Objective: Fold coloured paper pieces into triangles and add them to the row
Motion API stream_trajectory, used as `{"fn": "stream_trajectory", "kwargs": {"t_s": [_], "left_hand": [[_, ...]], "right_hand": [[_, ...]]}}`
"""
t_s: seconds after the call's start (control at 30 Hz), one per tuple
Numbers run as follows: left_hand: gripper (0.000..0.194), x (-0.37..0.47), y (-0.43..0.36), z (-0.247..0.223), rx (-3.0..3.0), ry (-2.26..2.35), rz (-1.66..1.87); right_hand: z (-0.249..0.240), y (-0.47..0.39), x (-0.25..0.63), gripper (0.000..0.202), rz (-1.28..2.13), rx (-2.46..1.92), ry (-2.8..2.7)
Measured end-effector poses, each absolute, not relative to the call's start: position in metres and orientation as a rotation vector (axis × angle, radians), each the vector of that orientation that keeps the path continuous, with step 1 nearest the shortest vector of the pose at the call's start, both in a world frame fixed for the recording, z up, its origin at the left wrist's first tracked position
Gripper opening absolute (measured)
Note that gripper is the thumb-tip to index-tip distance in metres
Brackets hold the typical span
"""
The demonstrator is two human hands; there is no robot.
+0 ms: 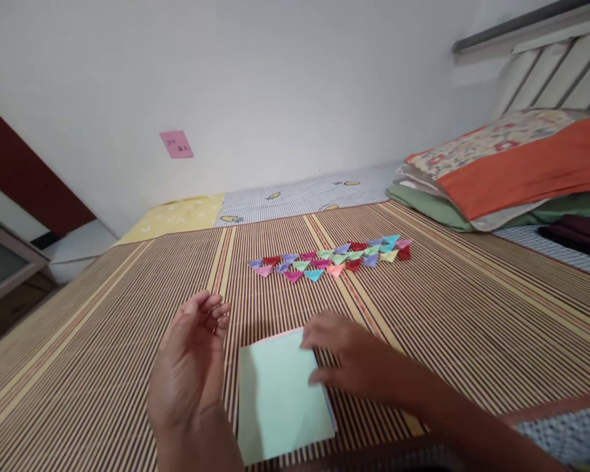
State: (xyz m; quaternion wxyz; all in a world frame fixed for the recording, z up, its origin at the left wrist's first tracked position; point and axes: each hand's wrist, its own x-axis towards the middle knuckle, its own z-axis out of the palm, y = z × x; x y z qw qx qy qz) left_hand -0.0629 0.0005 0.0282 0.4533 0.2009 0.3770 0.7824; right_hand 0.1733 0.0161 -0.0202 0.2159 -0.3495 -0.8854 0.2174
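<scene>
A stack of pale green paper (280,396) lies on the striped mat, with a pink edge and a bluish edge showing beneath the top sheet. My left hand (189,367) is held just left of the stack, palm turned inward, its fingers loosely bent and holding nothing. Over the stack's right edge is my right hand (337,351), slightly blurred, with thumb and fingers apart. Whether its fingertips touch the paper I cannot tell. Beyond both hands, several small folded paper triangles (324,262) in many colours lie in slanting rows.
The striped mat (128,341) covers the bed up to a patterned sheet (295,195) along the wall. Folded bedding (516,170) in orange, floral and green is piled at the right, below a headboard (560,72). A pink note (176,144) is on the wall.
</scene>
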Motion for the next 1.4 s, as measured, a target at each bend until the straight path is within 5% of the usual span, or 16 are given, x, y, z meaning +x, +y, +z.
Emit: {"fn": "stream_trajectory", "kwargs": {"t_s": [0.1, 0.63, 0.87, 1.17, 1.4], "left_hand": [[0.008, -0.073, -0.012, 0.039, 0.488, 0.930, 2.021], [0.009, -0.079, -0.014, 0.040, 0.411, 0.871, 2.047], [0.013, -0.077, 0.000, 0.020, 0.449, 0.885, 1.980], [0.046, -0.033, 0.018, -0.001, 0.840, 1.048, 1.550], [0.028, -0.025, 0.017, 0.003, 0.700, 0.970, 1.590]], "right_hand": [[-0.037, -0.024, 0.133, 0.050, 0.778, -0.855, -2.494], [-0.034, -0.030, 0.115, 0.011, 1.075, -0.996, -2.438], [-0.019, 0.003, 0.143, 0.038, 1.031, -1.083, -1.947], [-0.004, 0.044, 0.152, 0.040, 1.416, -0.760, -0.971], [-0.008, 0.047, 0.156, 0.039, 1.383, -0.744, -1.071]]}}
